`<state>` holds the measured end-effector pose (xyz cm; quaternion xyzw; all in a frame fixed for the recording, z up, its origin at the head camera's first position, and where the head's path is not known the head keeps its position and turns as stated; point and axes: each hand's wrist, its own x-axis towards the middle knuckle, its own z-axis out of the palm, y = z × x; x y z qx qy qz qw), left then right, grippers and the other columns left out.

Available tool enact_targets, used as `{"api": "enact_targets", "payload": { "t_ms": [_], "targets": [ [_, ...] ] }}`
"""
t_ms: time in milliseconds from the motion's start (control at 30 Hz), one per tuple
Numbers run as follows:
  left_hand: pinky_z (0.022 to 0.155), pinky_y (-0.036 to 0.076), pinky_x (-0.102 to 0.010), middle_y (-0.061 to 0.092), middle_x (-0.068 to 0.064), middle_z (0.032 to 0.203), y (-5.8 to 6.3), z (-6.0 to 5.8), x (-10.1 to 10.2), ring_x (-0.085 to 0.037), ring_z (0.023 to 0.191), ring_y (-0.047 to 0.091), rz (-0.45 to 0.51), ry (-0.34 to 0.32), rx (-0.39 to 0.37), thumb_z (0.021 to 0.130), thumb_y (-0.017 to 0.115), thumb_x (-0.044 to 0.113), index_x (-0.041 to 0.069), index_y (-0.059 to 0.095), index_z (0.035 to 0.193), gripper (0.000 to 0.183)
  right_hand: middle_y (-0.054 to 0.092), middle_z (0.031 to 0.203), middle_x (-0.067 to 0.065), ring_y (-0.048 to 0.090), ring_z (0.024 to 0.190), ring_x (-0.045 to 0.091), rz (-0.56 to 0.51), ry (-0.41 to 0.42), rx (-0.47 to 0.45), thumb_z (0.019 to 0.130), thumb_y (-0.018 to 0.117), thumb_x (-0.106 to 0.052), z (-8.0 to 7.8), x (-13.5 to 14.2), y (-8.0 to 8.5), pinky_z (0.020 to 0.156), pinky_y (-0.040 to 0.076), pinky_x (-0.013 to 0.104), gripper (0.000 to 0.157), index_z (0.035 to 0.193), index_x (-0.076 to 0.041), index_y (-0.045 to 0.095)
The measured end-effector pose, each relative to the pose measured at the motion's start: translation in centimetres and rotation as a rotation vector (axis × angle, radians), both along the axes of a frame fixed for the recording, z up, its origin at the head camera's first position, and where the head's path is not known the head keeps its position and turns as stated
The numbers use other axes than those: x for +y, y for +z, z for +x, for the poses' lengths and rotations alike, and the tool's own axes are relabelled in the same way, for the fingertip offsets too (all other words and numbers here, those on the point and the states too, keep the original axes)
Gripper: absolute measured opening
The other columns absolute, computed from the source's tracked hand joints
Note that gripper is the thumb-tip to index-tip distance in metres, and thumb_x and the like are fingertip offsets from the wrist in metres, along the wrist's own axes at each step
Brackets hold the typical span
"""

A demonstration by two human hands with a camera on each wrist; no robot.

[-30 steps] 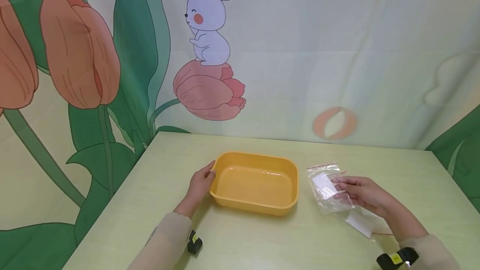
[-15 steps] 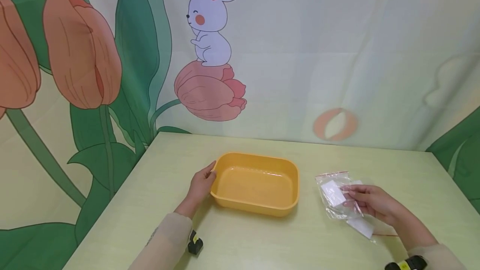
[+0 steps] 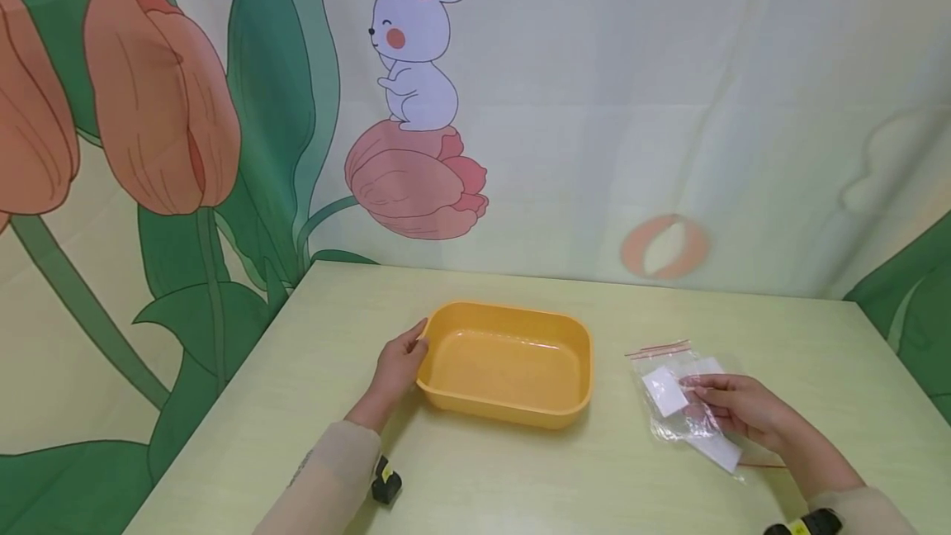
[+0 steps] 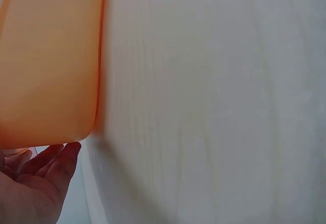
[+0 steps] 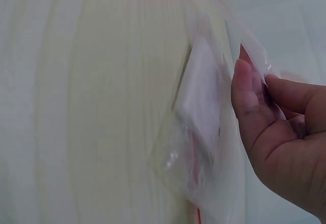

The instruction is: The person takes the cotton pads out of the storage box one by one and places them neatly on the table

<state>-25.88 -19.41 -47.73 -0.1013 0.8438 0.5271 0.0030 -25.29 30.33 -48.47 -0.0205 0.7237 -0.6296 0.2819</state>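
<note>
A yellow plastic basin [image 3: 505,366] sits in the middle of the table, nothing inside it. My left hand [image 3: 397,366] grips its left end, thumb at the rim; in the left wrist view the fingers [image 4: 65,165] touch the basin's wall [image 4: 51,61]. To the right, my right hand [image 3: 743,409] pinches a clear zip bag [image 3: 672,428] with a red-striped top and a white rectangular piece [image 3: 664,391] in it. Beneath lie more clear bags with white pieces [image 3: 716,449], partly covered; how many is hard to tell. In the right wrist view, thin film [image 5: 254,46] stretches from my fingertips.
The pale yellow-green table [image 3: 483,485] reaches back to a printed curtain [image 3: 557,106] with a rabbit and tulips. A black camera [image 3: 386,481] is strapped at the left wrist and another [image 3: 806,523] at the right wrist.
My right hand has moved right and slightly toward me with the zip bag, which now hangs over the other bags. The left hand and the basin have stayed put.
</note>
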Motion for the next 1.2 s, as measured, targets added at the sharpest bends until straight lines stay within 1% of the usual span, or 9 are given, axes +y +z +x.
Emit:
{"api": "enact_targets", "payload": {
  "t_ms": [100, 200, 367, 467, 733, 800, 867, 1033, 1200],
  "targets": [
    [0.086, 0.058, -0.029, 0.055, -0.024, 0.149, 0.0, 0.0, 0.0, -0.026, 0.108, 0.062, -0.001, -0.002, 0.0, 0.108, 0.045, 0.016, 0.009, 0.042, 0.156, 0.048, 0.075, 0.094, -0.017, 0.07, 0.084, 0.0, 0.014, -0.011, 0.004, 0.106, 0.051, -0.01, 0.0, 0.0, -0.1, 0.073, 0.059, 0.017, 0.029, 0.107, -0.026, 0.075],
    [0.087, 0.058, -0.029, 0.055, -0.025, 0.15, 0.0, 0.0, 0.0, -0.026, 0.11, 0.062, 0.002, -0.004, 0.004, 0.108, 0.046, 0.016, 0.009, 0.042, 0.156, 0.048, 0.075, 0.093, -0.017, 0.069, 0.082, 0.0, 0.044, -0.035, 0.008, 0.105, 0.052, -0.008, 0.0, -0.1, -0.1, 0.073, 0.059, 0.018, 0.027, 0.11, -0.019, 0.076],
    [0.076, 0.055, -0.023, 0.057, -0.026, 0.147, 0.0, 0.0, -0.1, -0.023, 0.098, 0.062, 0.016, -0.005, 0.003, 0.108, 0.046, 0.015, 0.009, 0.042, 0.156, 0.049, 0.073, 0.09, -0.015, 0.064, 0.077, 0.002, 0.169, -0.094, 0.029, 0.104, 0.055, -0.009, -0.2, -0.5, 0.0, 0.068, 0.058, 0.018, 0.028, 0.125, 0.002, 0.071],
    [0.075, 0.055, -0.021, 0.058, -0.026, 0.145, 0.0, 0.0, -0.1, -0.022, 0.097, 0.063, 0.017, -0.006, -0.003, 0.108, 0.046, 0.015, 0.009, 0.042, 0.156, 0.049, 0.073, 0.088, -0.014, 0.062, 0.075, 0.004, 0.249, -0.121, 0.047, 0.104, 0.056, -0.011, -0.2, -0.7, 0.1, 0.067, 0.056, 0.019, 0.033, 0.13, 0.008, 0.065],
    [0.088, 0.06, -0.032, 0.057, -0.027, 0.146, -0.1, -0.1, -0.2, -0.028, 0.109, 0.064, -0.003, -0.018, 0.005, 0.108, 0.046, 0.013, 0.008, 0.041, 0.156, 0.049, 0.07, 0.083, -0.008, 0.062, 0.073, 0.007, 0.383, -0.151, 0.128, 0.101, 0.062, -0.015, -0.2, -1.2, 0.4, 0.064, 0.057, 0.022, 0.036, 0.123, 0.014, 0.062],
    [0.085, 0.059, -0.029, 0.058, -0.027, 0.145, -0.2, -0.1, -0.2, -0.026, 0.106, 0.064, -0.004, -0.017, 0.005, 0.108, 0.046, 0.014, 0.008, 0.042, 0.156, 0.049, 0.069, 0.082, -0.005, 0.062, 0.073, 0.008, 0.419, -0.153, 0.151, 0.101, 0.062, -0.015, -0.2, -1.3, 0.5, 0.064, 0.057, 0.023, 0.036, 0.12, 0.015, 0.062],
    [0.078, 0.058, -0.026, 0.059, -0.027, 0.143, -0.3, -0.1, -0.3, -0.023, 0.097, 0.064, 0.006, -0.015, 0.002, 0.107, 0.047, 0.014, 0.009, 0.042, 0.156, 0.049, 0.069, 0.082, -0.003, 0.062, 0.074, 0.01, 0.462, -0.152, 0.171, 0.1, 0.062, -0.016, -0.3, -1.4, 0.6, 0.064, 0.058, 0.023, 0.034, 0.116, 0.015, 0.063],
    [0.067, 0.052, -0.019, 0.061, -0.028, 0.139, -0.2, -0.1, -0.3, -0.015, 0.082, 0.059, 0.029, -0.008, -0.005, 0.108, 0.047, 0.014, 0.009, 0.042, 0.156, 0.049, 0.067, 0.083, 0.003, 0.059, 0.072, 0.013, 0.551, -0.162, 0.184, 0.099, 0.065, -0.018, -0.3, -1.5, 0.7, 0.063, 0.057, 0.025, 0.034, 0.113, 0.013, 0.065],
    [0.065, 0.05, -0.019, 0.062, -0.027, 0.137, -0.1, 0.0, -0.2, -0.014, 0.081, 0.058, 0.036, 0.001, -0.013, 0.108, 0.046, 0.015, 0.01, 0.041, 0.156, 0.049, 0.062, 0.078, 0.003, 0.058, 0.068, 0.013, 0.599, -0.182, 0.17, 0.098, 0.067, -0.018, -0.2, -1.6, 0.6, 0.06, 0.055, 0.025, 0.033, 0.11, 0.012, 0.065]
  ]
}}
